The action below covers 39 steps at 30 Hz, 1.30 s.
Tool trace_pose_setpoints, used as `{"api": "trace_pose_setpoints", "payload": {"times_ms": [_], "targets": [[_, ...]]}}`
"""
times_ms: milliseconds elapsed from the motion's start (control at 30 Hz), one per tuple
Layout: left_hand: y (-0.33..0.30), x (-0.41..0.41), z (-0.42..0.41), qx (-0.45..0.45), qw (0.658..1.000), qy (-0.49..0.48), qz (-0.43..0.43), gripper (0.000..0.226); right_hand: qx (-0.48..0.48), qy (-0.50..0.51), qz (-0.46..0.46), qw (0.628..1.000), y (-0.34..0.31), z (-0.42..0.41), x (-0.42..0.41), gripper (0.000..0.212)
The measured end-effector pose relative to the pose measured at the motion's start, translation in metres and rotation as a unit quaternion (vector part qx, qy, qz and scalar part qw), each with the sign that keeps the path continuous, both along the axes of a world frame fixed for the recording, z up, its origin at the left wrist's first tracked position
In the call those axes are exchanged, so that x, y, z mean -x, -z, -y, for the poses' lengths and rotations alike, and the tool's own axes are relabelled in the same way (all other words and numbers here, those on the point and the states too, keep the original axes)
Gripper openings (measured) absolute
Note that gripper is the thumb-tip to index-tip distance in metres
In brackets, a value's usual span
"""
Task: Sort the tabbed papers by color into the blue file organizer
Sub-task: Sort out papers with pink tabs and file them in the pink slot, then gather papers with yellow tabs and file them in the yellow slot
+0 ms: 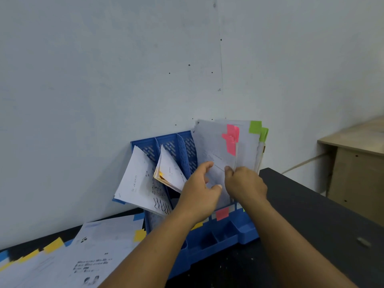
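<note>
Head view: organizer stands at the table's back edge against the wall, slots opening toward the person so sheets can drop in from the front.

Both hands are at the slot holding the pink-tabbed papers. Left hand: fingers loosely spread and a little curled, thumb out, lying against the front of the sheets; it seems to prop the bundle upright, not grip it. Right hand: fingers curled, pinching the sheets' near edge, likely to square them or part them for another sheet. Which exactly, cannot tell.

Pink tabs stick up together at the top edge, so colour reads at a glance. Green-tabbed papers stand just behind to the right, in the end slot, apart from pink. A pink label on the organizer's front rim sits below the pink slot, probably marking it.

Two left slots hold leaning papers; one bundle shows a yellow tab low down. They lean because the slots are loosely filled.

Unsorted papers with yellow and blue tabs lie fanned at the table's front-left corner, tabs outward. Judgement: pink and green look finished, yellow and blue remain.

Wooden cabinet stands off the table's right edge.
</note>
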State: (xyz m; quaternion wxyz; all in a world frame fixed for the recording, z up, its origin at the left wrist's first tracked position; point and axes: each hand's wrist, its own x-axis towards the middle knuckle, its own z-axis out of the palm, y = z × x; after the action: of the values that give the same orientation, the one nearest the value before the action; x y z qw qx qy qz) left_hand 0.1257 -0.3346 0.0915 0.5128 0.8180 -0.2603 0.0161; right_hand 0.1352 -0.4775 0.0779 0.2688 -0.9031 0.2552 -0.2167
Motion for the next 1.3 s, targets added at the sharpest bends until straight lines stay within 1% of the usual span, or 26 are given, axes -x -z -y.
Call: {"api": "trace_pose_setpoints", "payload": {"times_ms": [67,133,200,300,400,633,733,800,833,867,933,967,1033,1067,1100,1167,1233,1300], "targets": [[0.003,0.002,0.000,-0.002,1.000,0.006,-0.006,0.062,-0.046,-0.014,-0.041,0.998,0.005,0.001,-0.002,0.058],[0.005,0.003,-0.002,-0.010,1.000,0.012,-0.008,0.063,-0.087,-0.023,-0.048,0.995,0.009,0.005,-0.004,0.061],[0.006,0.003,-0.005,-0.018,1.000,0.012,-0.006,0.062,-0.102,-0.039,-0.026,0.994,0.013,0.008,-0.005,0.060],[0.006,0.003,-0.009,-0.009,1.000,0.010,-0.021,0.060,-0.121,-0.063,0.040,0.990,0.014,0.006,-0.006,0.055],[0.008,0.003,-0.014,-0.007,1.000,0.007,-0.017,0.060,-0.142,-0.061,0.070,0.986,0.012,0.000,-0.003,0.067],[0.014,0.007,-0.027,0.003,1.000,0.002,-0.003,0.058,-0.134,-0.067,0.078,0.986,0.016,-0.013,0.002,0.075],[0.020,0.013,-0.042,0.005,0.999,-0.016,0.029,0.045,-0.113,-0.072,0.087,0.987,0.023,-0.020,0.010,0.079],[0.025,0.018,-0.053,0.014,0.998,-0.029,0.055,0.034,-0.058,-0.056,0.128,0.989,0.025,-0.027,0.018,0.083],[0.028,0.022,-0.061,0.016,0.997,-0.032,0.067,0.029,-0.023,-0.044,0.167,0.985,0.026,-0.036,0.025,0.082],[0.031,0.029,-0.072,0.009,0.997,-0.042,0.063,0.026,-0.012,-0.037,0.218,0.975,0.028,-0.047,0.032,0.079],[0.034,0.030,-0.077,-0.001,0.995,-0.052,0.082,0.024,-0.016,-0.034,0.327,0.944,0.023,-0.050,0.048,0.066],[0.052,0.043,-0.113,-0.002,0.992,-0.102,0.072,0.024,-0.027,-0.092,0.337,0.936,0.035,-0.088,0.052,0.057],[0.060,0.048,-0.128,-0.009,0.990,-0.122,0.073,0.024,-0.018,-0.123,0.381,0.916,0.038,-0.104,0.068,0.039],[0.067,0.050,-0.140,-0.018,0.988,-0.139,0.067,0.024,-0.030,-0.150,0.399,0.904,0.039,-0.117,0.073,0.031],[0.074,0.057,-0.159,-0.032,0.985,-0.160,0.057,0.025,-0.037,-0.192,0.401,0.895,0.044,-0.137,0.077,0.025],[0.084,0.063,-0.187,-0.068,0.978,-0.192,0.042,0.025,-0.039,-0.259,0.358,0.896,0.057,-0.169,0.086,0.018],[0.097,0.068,-0.218,-0.108,0.967,-0.228,0.040,0.025,-0.045,-0.315,0.280,0.906,0.074,-0.197,0.089,0.019],[0.108,0.075,-0.250,-0.150,0.954,-0.255,0.042,0.027,-0.035,-0.344,0.186,0.920,0.089,-0.222,0.092,0.022]]}}
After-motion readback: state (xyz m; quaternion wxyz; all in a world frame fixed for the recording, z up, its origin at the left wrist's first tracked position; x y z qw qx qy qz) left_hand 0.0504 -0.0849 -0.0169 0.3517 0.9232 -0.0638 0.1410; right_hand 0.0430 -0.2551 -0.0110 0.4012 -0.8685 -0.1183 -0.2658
